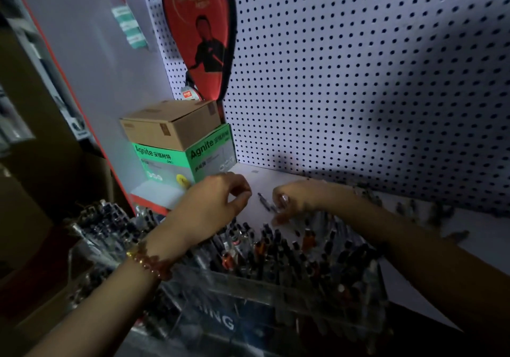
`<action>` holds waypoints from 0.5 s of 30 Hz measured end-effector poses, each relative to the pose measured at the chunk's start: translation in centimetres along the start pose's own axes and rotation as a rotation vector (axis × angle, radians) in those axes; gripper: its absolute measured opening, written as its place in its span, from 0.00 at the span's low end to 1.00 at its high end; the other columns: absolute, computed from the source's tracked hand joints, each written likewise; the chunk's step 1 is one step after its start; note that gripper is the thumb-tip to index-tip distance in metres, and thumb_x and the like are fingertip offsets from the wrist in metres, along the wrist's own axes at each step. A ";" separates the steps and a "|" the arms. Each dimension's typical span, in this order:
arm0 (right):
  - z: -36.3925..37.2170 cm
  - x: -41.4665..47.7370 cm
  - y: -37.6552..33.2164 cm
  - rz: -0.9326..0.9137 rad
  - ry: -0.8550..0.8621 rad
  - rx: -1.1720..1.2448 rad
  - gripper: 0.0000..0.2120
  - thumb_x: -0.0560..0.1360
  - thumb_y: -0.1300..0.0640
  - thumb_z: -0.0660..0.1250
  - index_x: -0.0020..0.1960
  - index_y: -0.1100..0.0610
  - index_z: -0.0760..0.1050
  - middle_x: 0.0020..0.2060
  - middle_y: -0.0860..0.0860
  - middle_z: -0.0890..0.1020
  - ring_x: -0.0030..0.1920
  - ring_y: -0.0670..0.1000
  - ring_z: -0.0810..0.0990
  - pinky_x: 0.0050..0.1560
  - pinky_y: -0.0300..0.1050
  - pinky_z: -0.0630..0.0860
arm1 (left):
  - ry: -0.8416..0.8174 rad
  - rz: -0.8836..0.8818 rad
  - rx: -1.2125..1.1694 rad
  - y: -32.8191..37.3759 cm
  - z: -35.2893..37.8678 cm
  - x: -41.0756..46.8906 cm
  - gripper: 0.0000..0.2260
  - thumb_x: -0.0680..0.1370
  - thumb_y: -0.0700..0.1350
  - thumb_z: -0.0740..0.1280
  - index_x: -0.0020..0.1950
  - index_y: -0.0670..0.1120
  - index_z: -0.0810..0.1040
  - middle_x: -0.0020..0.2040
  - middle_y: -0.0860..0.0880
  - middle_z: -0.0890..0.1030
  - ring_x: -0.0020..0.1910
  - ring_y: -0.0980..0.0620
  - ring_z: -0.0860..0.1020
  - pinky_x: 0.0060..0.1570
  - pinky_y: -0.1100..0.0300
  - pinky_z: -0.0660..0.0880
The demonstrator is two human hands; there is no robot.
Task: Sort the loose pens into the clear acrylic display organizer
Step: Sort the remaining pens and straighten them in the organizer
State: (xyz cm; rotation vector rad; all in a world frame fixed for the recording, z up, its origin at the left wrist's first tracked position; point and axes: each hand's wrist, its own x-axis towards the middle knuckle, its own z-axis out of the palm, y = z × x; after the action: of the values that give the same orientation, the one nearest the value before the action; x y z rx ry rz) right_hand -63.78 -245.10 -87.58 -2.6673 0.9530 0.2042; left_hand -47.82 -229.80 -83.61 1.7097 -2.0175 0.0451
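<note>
1. Clear acrylic organizer sits at lower centre of frame, on the near part of the white shelf. Its compartments look densely packed with upright pens, caps up.
2. Right hand, centre of frame, just beyond the organizer's far edge: fingers curled round what looks like a dark pen, which sticks out toward upper left. Blurred, so the grip is a best reading.
3. Left hand, centre-left, above the organizer's far left corner: fingers curled, thumb close to forefinger. Cannot tell whether it pinches anything.
4. Loose pens lie scattered along the shelf at right of frame, near the foot of the pegboard. Count unclear in the dim light.
5. Judgement: well along. Most stock appears racked; one pen is in hand and the right-side scatter is left to gather.
6. Green box with a cardboard box on top stands centre-left, apart from the work.
</note>
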 end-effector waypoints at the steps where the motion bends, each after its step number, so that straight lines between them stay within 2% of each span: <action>1: 0.2 0.2 -0.1 0.018 0.011 -0.004 0.18 0.70 0.39 0.70 0.47 0.50 0.71 0.41 0.49 0.76 0.41 0.51 0.75 0.34 0.43 0.68 | -0.009 -0.005 -0.004 0.0 0.0 0.0 0.06 0.79 0.47 0.63 0.49 0.49 0.79 0.48 0.53 0.80 0.46 0.56 0.76 0.48 0.55 0.75; 3: 0.2 0.3 -0.2 0.031 0.005 0.040 0.13 0.72 0.44 0.71 0.46 0.51 0.72 0.40 0.51 0.78 0.39 0.51 0.77 0.31 0.41 0.68 | -0.015 -0.009 -0.007 -0.1 0.0 0.0 0.06 0.79 0.47 0.63 0.49 0.49 0.79 0.48 0.54 0.80 0.46 0.56 0.77 0.48 0.54 0.75; 6: 0.0 -0.1 -0.4 0.051 0.030 0.074 0.09 0.74 0.50 0.69 0.49 0.53 0.73 0.38 0.49 0.76 0.36 0.49 0.74 0.29 0.39 0.67 | -0.009 -0.022 -0.005 0.0 -0.1 -0.2 0.06 0.79 0.48 0.63 0.48 0.51 0.79 0.46 0.55 0.80 0.45 0.56 0.77 0.48 0.52 0.76; 9: 0.0 -0.4 0.0 -0.007 0.099 0.127 0.08 0.76 0.53 0.67 0.50 0.57 0.75 0.41 0.49 0.75 0.40 0.49 0.73 0.35 0.40 0.68 | -0.007 -0.040 0.001 0.2 -0.1 -0.3 0.06 0.79 0.49 0.63 0.48 0.52 0.79 0.46 0.57 0.80 0.45 0.56 0.77 0.47 0.52 0.76; 11: -0.3 -0.8 0.3 -0.032 0.148 0.311 0.07 0.77 0.55 0.64 0.48 0.60 0.76 0.38 0.50 0.75 0.35 0.47 0.73 0.36 0.41 0.69 | -0.006 -0.048 0.000 0.2 -0.2 -0.4 0.06 0.79 0.49 0.63 0.48 0.52 0.79 0.45 0.57 0.80 0.45 0.57 0.77 0.47 0.52 0.76; 13: -1.2 -1.3 0.3 -0.010 0.254 0.455 0.07 0.79 0.58 0.62 0.44 0.60 0.73 0.34 0.50 0.72 0.29 0.43 0.70 0.31 0.34 0.68 | -0.003 -0.045 0.000 0.3 -0.3 -0.4 0.06 0.79 0.49 0.63 0.48 0.51 0.79 0.45 0.57 0.80 0.45 0.57 0.77 0.47 0.52 0.76; 15: -2.7 -2.1 -0.3 -0.009 0.391 0.564 0.07 0.79 0.60 0.60 0.44 0.63 0.72 0.30 0.50 0.70 0.21 0.39 0.67 0.24 0.30 0.65 | 0.006 -0.032 -0.001 0.3 -0.3 -0.3 0.05 0.79 0.48 0.63 0.48 0.51 0.79 0.46 0.57 0.80 0.46 0.58 0.77 0.48 0.53 0.76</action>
State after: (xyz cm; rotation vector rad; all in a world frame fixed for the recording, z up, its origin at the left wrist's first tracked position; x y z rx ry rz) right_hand -65.18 -244.51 -84.48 -2.2123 0.9306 -0.5303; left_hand -47.94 -229.34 -83.43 1.7388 -1.9856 0.0387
